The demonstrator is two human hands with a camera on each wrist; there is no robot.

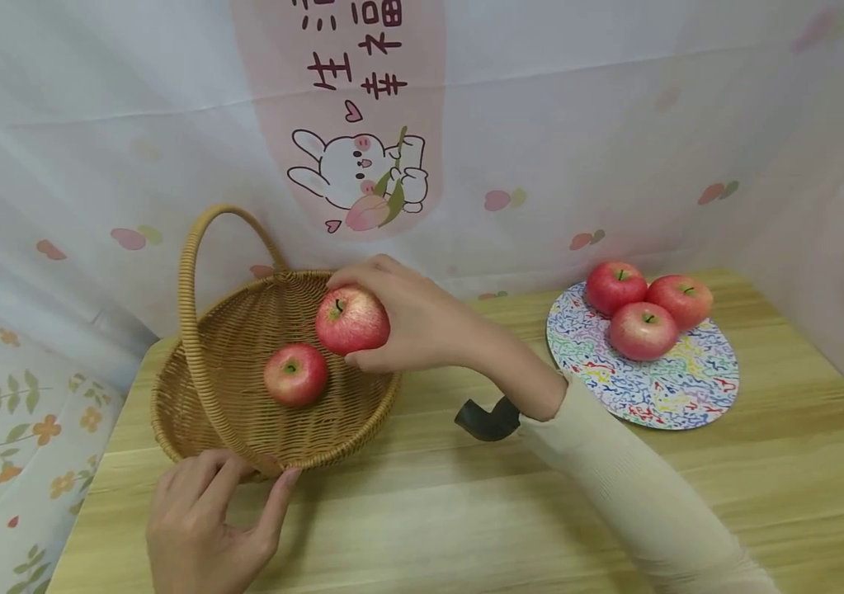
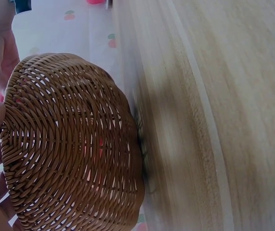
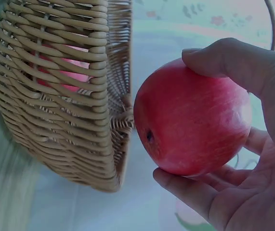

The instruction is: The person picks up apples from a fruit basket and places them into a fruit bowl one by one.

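Observation:
A red apple (image 1: 352, 320) is in my right hand (image 1: 422, 322), thumb on one side and fingers on the other, over the right part of a wicker basket (image 1: 224, 326). The right wrist view shows this held apple (image 3: 192, 118) just outside the basket's rim line, apart from the weave. Inside the basket lies another apple (image 1: 295, 374). My left hand (image 1: 209, 520) grips the near rim at the foot of the arched handle (image 1: 190, 305). In the left wrist view the woven side (image 2: 74, 144) hides most of those fingers.
To the right, three apples (image 1: 644, 330) sit grouped on a round, colourfully patterned plate (image 1: 677, 404). A black curved piece (image 1: 488, 419) shows beside my right wrist. Behind the wooden table (image 1: 422, 503) hangs a printed white cloth (image 1: 540, 124).

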